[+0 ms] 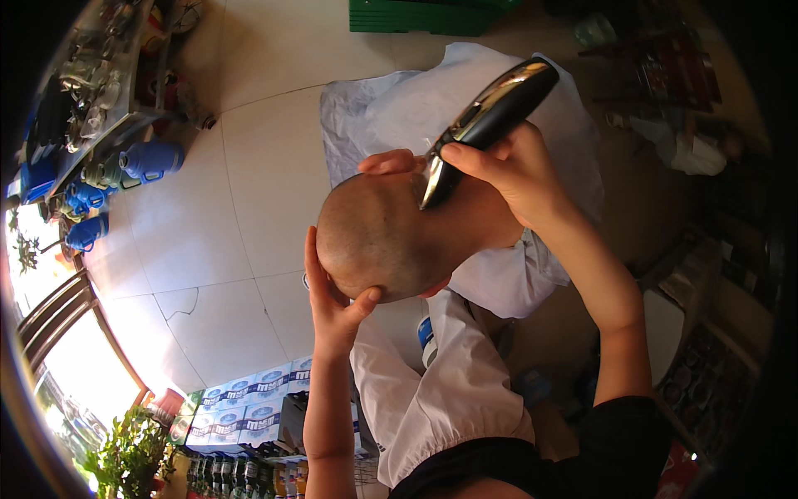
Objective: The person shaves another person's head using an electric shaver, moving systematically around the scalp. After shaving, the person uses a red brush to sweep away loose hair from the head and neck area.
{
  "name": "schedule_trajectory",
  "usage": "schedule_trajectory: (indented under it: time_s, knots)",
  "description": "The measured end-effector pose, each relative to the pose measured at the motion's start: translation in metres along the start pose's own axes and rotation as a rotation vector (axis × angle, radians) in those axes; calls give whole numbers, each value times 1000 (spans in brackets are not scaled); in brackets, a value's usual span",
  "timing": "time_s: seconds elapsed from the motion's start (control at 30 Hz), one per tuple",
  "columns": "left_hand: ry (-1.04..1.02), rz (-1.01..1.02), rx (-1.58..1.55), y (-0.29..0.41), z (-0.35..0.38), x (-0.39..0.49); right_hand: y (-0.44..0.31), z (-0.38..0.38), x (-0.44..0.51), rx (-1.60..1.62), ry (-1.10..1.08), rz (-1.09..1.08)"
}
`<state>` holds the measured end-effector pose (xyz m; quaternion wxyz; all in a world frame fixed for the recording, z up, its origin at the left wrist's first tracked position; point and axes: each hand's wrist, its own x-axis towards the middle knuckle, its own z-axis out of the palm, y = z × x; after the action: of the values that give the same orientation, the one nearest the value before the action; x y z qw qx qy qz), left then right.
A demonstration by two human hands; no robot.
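Observation:
My right hand (511, 171) is closed around a black and gold hair clipper (492, 106), with its metal blade end against the back of a person's head behind the ear. The closely cropped head (371, 237) is bent forward, and its face is hidden. My left hand (333, 305) rests on the crown, fingers along the far side and thumb on the near side. A pale cape (399, 106) covers the person's shoulders and body, and hangs out past them.
Blue vacuum jugs (153, 160) stand beside a metal shelf (124, 125) at left. Stacked drink cartons (249, 405), bottles and a leafy plant (131, 449) are at lower left. A green plastic crate (424, 17) lies at the top, and a dark red chair (679, 72) at upper right.

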<state>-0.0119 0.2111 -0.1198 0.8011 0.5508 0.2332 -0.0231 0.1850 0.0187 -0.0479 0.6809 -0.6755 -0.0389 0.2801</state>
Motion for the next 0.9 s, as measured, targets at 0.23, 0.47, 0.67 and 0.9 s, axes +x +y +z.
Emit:
schedule_trajectory:
  time_s: [0.23, 0.47, 0.67, 0.9]
  knots:
    - [11, -6, -9, 4, 2, 3, 2, 27, 34, 147, -167, 69]
    - [3, 8, 16, 3, 1, 6, -15, -31, 2, -92, 132, 72]
    - [20, -1, 2, 3, 3, 8, -14, -27, 4, -80, 151, 173]
    - [36, -23, -10, 7, 2, 7, -1, -1, 36, 90, -59, 193]
